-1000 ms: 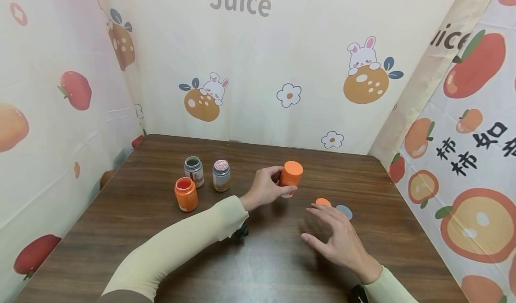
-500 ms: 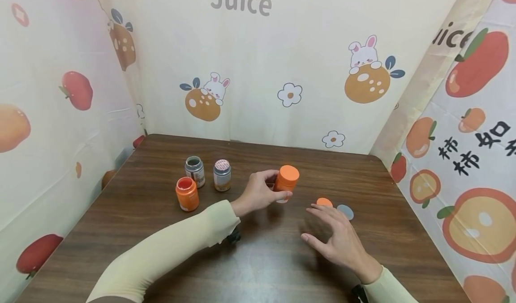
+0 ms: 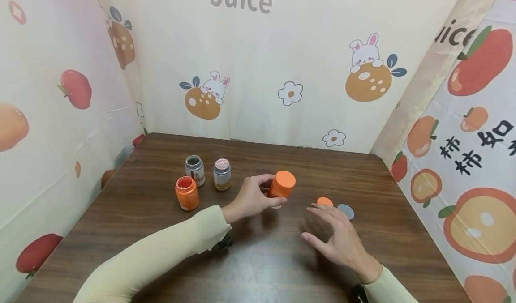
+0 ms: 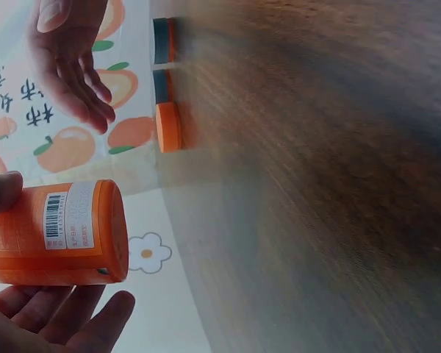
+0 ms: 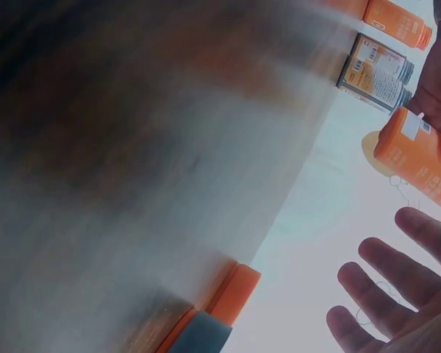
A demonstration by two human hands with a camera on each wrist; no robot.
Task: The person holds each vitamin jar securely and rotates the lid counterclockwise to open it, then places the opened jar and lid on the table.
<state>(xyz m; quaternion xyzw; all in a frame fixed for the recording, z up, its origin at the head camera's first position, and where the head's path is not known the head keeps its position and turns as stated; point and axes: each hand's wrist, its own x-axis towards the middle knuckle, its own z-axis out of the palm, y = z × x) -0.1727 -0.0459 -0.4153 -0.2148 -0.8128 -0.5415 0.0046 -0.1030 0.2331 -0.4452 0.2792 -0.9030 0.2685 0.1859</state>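
Note:
My left hand grips an orange bottle with an orange cap, fingers behind it and thumb across the front. The bottle leans slightly, and in the left wrist view its base, beside a barcode label, faces the tabletop with a gap between. My right hand hovers to the right with its fingers spread and nothing in them. Just beyond those fingers lie an orange lid and a grey lid. The left wrist view shows a second grey lid between them, which the right hand hides from the head camera.
On the left of the brown wooden table stand an uncapped orange bottle, an uncapped grey bottle and a grey bottle with a patterned seal. Fruit-printed curtains surround the table's back and sides.
My left hand has brought the orange bottle a little to the left and nearer to me, lower in the head view. The right hand has stayed in place.

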